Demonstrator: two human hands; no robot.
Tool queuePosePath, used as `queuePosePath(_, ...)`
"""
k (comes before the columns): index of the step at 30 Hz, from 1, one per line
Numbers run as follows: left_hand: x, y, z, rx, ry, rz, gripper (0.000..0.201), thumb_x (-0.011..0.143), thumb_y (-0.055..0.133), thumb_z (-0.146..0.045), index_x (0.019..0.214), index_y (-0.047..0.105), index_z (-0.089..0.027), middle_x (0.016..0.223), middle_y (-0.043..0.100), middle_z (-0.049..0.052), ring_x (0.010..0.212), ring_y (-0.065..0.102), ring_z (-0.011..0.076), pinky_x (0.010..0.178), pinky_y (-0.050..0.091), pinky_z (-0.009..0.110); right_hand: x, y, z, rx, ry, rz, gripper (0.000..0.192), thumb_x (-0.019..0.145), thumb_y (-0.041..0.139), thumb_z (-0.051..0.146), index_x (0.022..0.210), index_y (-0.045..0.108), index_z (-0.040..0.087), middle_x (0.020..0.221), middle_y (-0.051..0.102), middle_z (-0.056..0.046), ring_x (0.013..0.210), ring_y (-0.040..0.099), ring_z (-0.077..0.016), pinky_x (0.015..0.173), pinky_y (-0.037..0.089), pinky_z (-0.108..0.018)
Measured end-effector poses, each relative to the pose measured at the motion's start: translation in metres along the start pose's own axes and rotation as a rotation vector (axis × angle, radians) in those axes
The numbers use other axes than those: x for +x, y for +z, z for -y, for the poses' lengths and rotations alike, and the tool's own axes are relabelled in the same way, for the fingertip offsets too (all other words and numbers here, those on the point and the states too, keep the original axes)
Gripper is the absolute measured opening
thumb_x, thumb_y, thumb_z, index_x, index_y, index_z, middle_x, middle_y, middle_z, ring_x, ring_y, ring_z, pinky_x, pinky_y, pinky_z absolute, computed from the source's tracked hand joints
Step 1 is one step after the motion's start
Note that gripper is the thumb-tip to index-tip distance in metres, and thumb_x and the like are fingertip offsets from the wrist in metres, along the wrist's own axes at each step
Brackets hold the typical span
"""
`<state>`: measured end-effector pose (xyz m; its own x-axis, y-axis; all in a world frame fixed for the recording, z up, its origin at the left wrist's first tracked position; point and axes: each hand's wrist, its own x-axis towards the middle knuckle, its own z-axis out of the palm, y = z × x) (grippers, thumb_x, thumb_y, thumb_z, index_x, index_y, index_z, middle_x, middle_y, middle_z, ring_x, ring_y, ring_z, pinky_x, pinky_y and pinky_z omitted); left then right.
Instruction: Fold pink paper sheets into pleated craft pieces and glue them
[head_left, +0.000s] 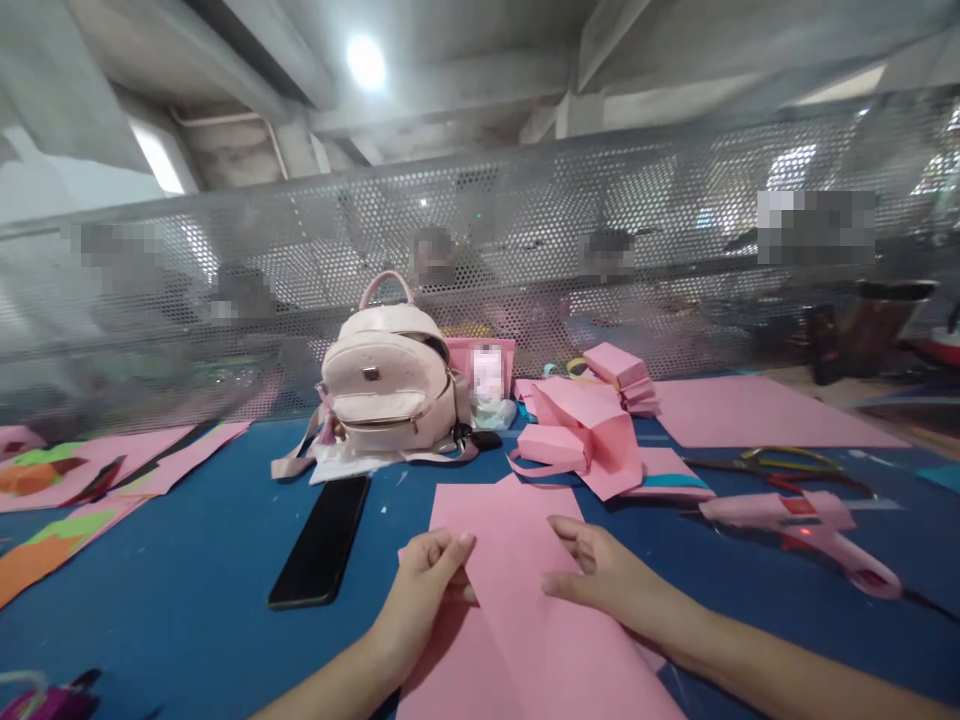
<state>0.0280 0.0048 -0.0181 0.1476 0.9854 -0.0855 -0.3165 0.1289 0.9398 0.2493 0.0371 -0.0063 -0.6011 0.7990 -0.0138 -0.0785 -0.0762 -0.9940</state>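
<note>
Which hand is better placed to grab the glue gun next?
Right. The right hand rests on the pink sheet on the glue gun's side; the left hand would have to cross over.

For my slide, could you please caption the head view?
Both hands, left and right, press pink paper on a blue table.

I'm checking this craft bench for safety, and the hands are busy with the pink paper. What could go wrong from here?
1. The pink glue gun lies right of the right hand with a red light showing; it may be hot, so a sideways reach risks a burn.
2. The scissors lie just behind it, blades partly hidden.
3. The black phone lies beside the left hand; sliding the pink sheet could nudge it.
</note>
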Motion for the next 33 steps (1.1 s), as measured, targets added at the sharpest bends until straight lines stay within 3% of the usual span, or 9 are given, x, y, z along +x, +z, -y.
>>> queuePosePath(7, 0.0026, -0.0035, 0.0028, 0.044, -0.02, -0.057, 0.05, 0.076, 0.074, -0.051, 0.059, 0.04, -0.019, 0.052, 0.032, -0.009, 0.047, 0.033, 0.0052, 0.049, 0.041, 0.017, 0.0008, -0.001, -0.0001, -0.015, -0.012, 0.052, 0.07, 0.07, 0.082, 0.036, 0.132, 0.057, 0.017, 0.133, 0.059, -0.015, 0.125, 0.053, -0.032, 0.105, 0.043, -0.046)
queuePosePath(20, 0.001, -0.0021, 0.0006, 0.104, 0.001, -0.047, 0.051, 0.077, 0.071, -0.055, 0.056, 0.041, -0.019, 0.049, 0.033, -0.008, 0.045, 0.031, 0.0054, 0.047, 0.036, 0.018, 0.0002, 0.0008, -0.0002, -0.009, 0.041, 0.119, 0.065, 0.065, 0.084, 0.035, 0.124, 0.063, 0.016, 0.12, 0.067, -0.013, 0.116, 0.06, -0.0321, 0.1, 0.047, -0.045)
queuePosePath(25, -0.0001, -0.001, -0.0014, 0.139, 0.014, -0.03, 0.052, 0.076, 0.071, -0.056, 0.056, 0.04, -0.019, 0.05, 0.033, -0.008, 0.045, 0.028, 0.0054, 0.047, 0.032, 0.018, -0.0006, 0.0017, -0.0003, -0.037, 0.024, 0.084, 0.061, 0.07, 0.08, 0.038, 0.124, 0.063, 0.015, 0.12, 0.067, -0.013, 0.116, 0.06, -0.0317, 0.099, 0.048, -0.046)
queuePosePath(33, -0.0017, 0.0013, -0.0049, 0.146, 0.017, -0.021, 0.052, 0.076, 0.072, -0.054, 0.053, 0.042, -0.019, 0.049, 0.033, -0.008, 0.045, 0.029, 0.0057, 0.046, 0.035, 0.019, -0.0014, 0.0045, 0.003, 0.016, 0.051, 0.055, 0.064, 0.071, 0.08, 0.045, 0.125, 0.062, 0.016, 0.11, 0.071, -0.013, 0.094, 0.07, -0.0288, 0.089, 0.054, -0.045)
